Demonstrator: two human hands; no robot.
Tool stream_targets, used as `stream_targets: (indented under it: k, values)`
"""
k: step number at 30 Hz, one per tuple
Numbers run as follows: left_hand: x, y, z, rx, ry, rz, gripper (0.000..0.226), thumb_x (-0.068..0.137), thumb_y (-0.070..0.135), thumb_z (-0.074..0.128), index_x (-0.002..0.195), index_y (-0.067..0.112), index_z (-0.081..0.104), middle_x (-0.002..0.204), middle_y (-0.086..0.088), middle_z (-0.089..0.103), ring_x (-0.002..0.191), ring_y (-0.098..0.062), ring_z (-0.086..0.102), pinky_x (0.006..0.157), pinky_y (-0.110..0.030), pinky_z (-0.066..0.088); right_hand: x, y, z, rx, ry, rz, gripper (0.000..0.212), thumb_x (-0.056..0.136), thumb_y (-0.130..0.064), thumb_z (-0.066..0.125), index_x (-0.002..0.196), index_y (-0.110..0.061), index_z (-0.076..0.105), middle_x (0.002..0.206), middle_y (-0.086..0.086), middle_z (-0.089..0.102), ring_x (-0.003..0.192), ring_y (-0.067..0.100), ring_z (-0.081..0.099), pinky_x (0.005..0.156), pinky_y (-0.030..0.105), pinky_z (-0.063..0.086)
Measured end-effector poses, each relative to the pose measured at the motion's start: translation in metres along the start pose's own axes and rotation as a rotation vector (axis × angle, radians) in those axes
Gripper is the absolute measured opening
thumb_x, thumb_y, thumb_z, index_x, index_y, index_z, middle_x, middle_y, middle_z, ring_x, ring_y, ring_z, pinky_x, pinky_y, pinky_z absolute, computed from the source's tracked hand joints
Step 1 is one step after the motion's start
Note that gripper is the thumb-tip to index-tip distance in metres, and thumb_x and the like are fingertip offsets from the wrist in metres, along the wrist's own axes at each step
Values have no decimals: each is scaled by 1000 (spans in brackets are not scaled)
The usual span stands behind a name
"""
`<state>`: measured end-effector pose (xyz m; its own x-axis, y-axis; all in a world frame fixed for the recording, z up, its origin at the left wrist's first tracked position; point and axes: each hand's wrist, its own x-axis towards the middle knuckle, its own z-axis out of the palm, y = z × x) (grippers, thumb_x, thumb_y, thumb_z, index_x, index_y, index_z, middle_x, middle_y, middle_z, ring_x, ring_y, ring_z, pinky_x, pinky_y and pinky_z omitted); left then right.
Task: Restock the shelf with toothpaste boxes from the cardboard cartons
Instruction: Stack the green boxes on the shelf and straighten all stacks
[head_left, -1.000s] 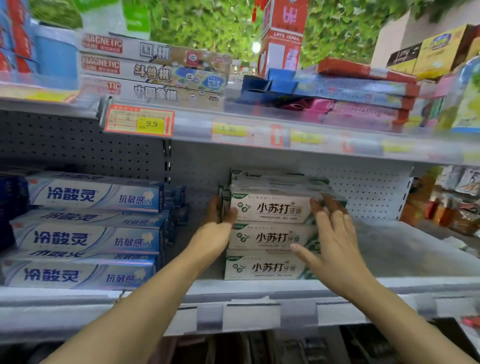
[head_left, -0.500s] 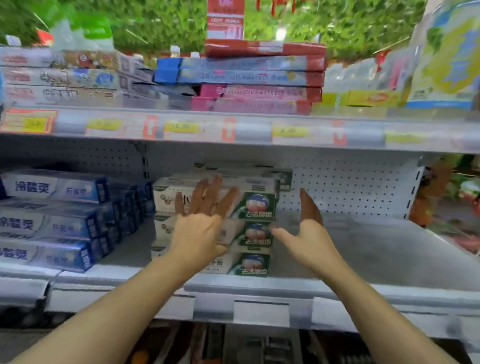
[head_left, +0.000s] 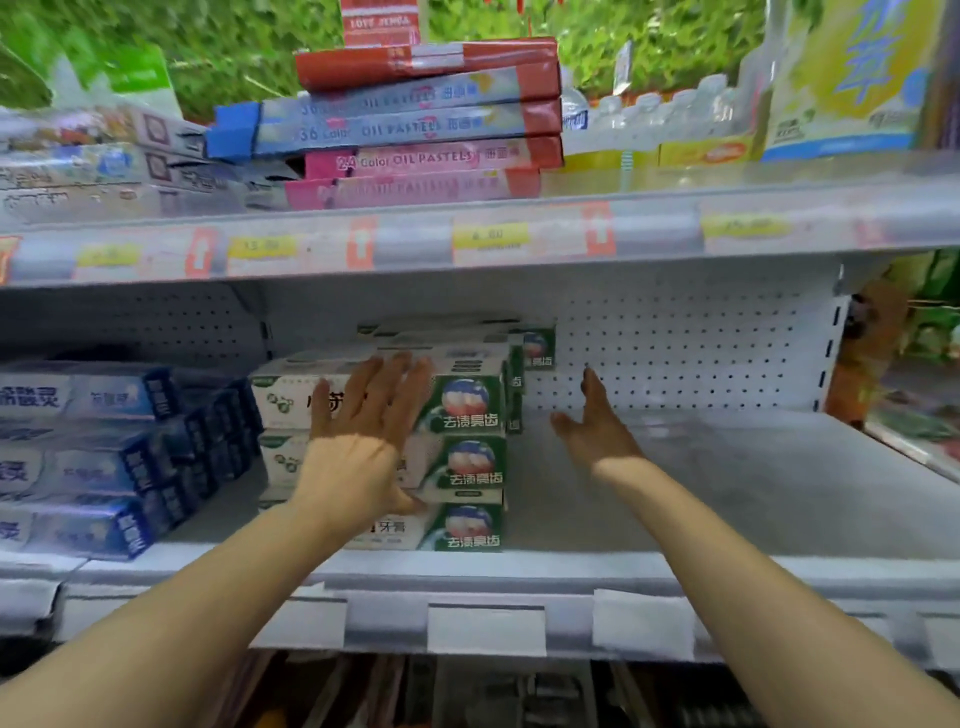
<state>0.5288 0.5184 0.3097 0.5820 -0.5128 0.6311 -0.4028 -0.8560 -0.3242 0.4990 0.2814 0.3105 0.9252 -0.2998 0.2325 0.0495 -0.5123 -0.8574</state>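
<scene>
A stack of white-and-green toothpaste boxes (head_left: 467, 410) stands three high on the middle shelf (head_left: 727, 488), with more of the same boxes behind it. My left hand (head_left: 358, 441) is spread flat with straight fingers in front of the stack's faces, covering its left half. My right hand (head_left: 592, 421) is held edge-on, fingers straight, just right of the stack over bare shelf and holds nothing. No cardboard carton is in view.
Blue toothpaste boxes (head_left: 104, 457) are piled at the left of the same shelf. The upper shelf (head_left: 519, 239) carries oil pastel boxes (head_left: 415, 130) and other goods close overhead. A pegboard back wall (head_left: 675, 358) closes the shelf.
Both hands have come off the sides of the green-and-white stack. The left now lies flat before its front, the right has drawn off to the right. The view has swung right.
</scene>
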Motion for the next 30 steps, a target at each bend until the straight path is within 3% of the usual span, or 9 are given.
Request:
stream_targets:
  k: [3, 5, 8, 11, 14, 16, 20, 26, 30]
  values:
    - [2, -2, 0, -9, -16, -1, 148, 15, 70, 81, 141, 11, 30, 140, -9, 33, 124, -31, 33, 84, -69, 41, 20, 3, -5, 91, -31, -29, 72, 98, -11, 44, 151, -20, -4, 159, -2, 1, 144, 20, 14, 112, 30, 22]
    - [4, -1, -1, 18, -41, -10, 149, 15, 74, 78, 141, 11, 32, 138, -11, 38, 123, -33, 41, 84, -68, 40, 34, 3, -7, 137, -30, -33, 74, 96, -2, 42, 151, -21, -4, 159, -1, 1, 144, 21, 16, 106, 33, 35]
    - [4, 2, -4, 40, -61, -31, 149, 14, 73, 79, 140, 10, 32, 135, -16, 47, 119, -40, 52, 84, -68, 40, 50, 2, -5, 149, -25, -48, 74, 93, 4, 43, 151, -17, 2, 156, 1, 12, 134, 20, 33, 101, 26, 39]
    - [5, 7, -9, 65, -31, -21, 146, 16, 73, 78, 140, 11, 32, 133, -17, 50, 118, -40, 53, 86, -67, 39, 60, 1, -5, 198, -47, -78, 70, 94, 1, 47, 150, -13, 7, 149, 3, 26, 101, 13, 50, 67, 11, 39]
    - [8, 19, -11, 84, -31, -10, 145, 19, 74, 77, 143, 15, 29, 138, -14, 46, 122, -37, 49, 90, -68, 35, 65, 1, -6, 309, -68, -59, 65, 96, -1, 46, 149, -8, 9, 146, 5, 31, 130, 22, 36, 78, 10, 32]
    - [10, 26, -10, 76, -39, -15, 146, 19, 73, 78, 144, 17, 27, 140, -13, 44, 125, -37, 47, 89, -69, 35, 67, -1, -4, 321, -81, -64, 57, 96, 0, 44, 147, -3, 17, 145, 15, 36, 130, 28, 38, 77, 14, 37]
    - [10, 27, -11, 94, -40, -14, 145, 19, 74, 77, 143, 16, 29, 139, -13, 46, 123, -37, 49, 86, -65, 43, 64, -5, 4, 267, -116, -134, 42, 95, 10, 38, 137, 8, 33, 117, 16, 50, 103, 32, 53, 48, 4, 38]
    - [11, 28, -13, 109, -44, -19, 145, 19, 78, 73, 143, 15, 32, 135, -13, 49, 120, -36, 52, 84, -61, 45, 63, -7, 3, 252, -117, -204, 42, 98, 3, 36, 140, 0, 34, 138, 20, 42, 89, 10, 46, 62, 7, 41]
    - [11, 28, -12, 104, -41, -12, 146, 19, 78, 73, 144, 16, 29, 135, -13, 48, 119, -36, 52, 84, -62, 47, 65, -9, 8, 257, -119, -177, 50, 102, -27, 34, 148, -13, 21, 152, 8, 29, 134, 20, 34, 102, 19, 28]
